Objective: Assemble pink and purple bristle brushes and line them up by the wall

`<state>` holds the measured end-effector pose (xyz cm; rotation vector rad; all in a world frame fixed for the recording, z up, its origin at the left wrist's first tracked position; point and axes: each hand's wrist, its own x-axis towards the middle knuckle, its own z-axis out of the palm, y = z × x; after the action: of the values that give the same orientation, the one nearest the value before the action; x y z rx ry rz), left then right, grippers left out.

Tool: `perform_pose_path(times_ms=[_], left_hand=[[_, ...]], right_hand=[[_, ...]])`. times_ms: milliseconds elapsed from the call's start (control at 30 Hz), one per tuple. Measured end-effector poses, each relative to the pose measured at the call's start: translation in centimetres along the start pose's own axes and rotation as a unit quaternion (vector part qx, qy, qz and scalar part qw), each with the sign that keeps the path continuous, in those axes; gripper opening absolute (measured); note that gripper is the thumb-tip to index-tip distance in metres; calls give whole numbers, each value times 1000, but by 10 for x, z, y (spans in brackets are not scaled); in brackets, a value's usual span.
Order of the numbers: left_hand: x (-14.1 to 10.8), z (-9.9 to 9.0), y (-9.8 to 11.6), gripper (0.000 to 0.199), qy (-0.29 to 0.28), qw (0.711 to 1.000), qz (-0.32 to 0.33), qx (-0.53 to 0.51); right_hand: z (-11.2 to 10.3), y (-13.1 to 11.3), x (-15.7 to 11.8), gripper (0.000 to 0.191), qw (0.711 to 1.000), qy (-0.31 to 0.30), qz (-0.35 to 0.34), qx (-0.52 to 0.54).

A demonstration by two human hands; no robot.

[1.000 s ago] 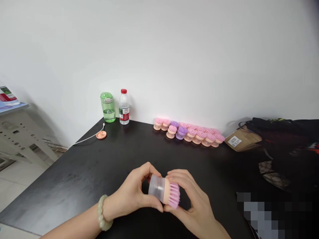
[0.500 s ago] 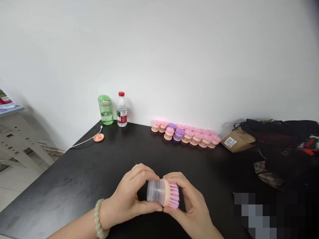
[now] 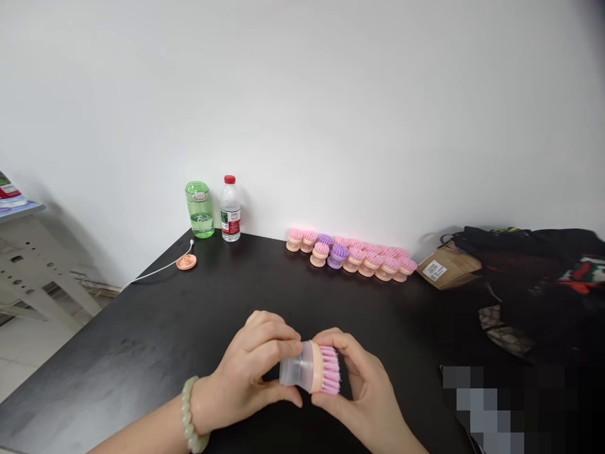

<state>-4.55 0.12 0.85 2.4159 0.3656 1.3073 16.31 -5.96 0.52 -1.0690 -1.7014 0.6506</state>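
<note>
Brush [image 3: 309, 367] showed pink bristles [image 3: 331, 371], peach collar [image 3: 317, 367], clear body [image 3: 297, 371]; right hand [image 3: 366, 388] pinched collar; left hand [image 3: 243, 373], loosely open, touched body.

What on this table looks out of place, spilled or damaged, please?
Nothing looks spilled or damaged. The peach disc lies alone near the white cable. Most standing brushes have similar peach bases; the held brush shows none on its clear end, so perhaps it belongs there.
</note>
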Motion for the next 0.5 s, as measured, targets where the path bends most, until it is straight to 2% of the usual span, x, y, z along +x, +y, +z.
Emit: perform_pose_path(times_ms=[133, 233, 267, 333, 400, 433, 500], left_hand=[[-4, 3, -5, 43, -4, 998, 27, 65], [-5, 11, -5, 34, -10, 989, 0, 144], [-5, 14, -3, 29, -21, 985, -14, 172], [-4, 19, -1, 33, -59, 981, -3, 186], [-3, 19, 0, 31, -86, 978, -20, 191], [-1, 17, -1, 33, -76, 978, -43, 187], [2, 6, -4, 38, -19, 982, -104, 155]], right_hand=[[1, 0, 0, 31, 999, 5, 20, -26], [6, 7, 0, 28, 993, 31, 7, -111], [9, 11, 0, 27, 989, 40, -6, -141], [14, 20, -1, 25, 982, 50, -29, -179], [17, 30, -1, 29, 981, 48, -39, -182], [18, 35, 0, 35, 984, 44, -37, -170], [17, 45, 9, 40, 991, 39, -29, -126]])
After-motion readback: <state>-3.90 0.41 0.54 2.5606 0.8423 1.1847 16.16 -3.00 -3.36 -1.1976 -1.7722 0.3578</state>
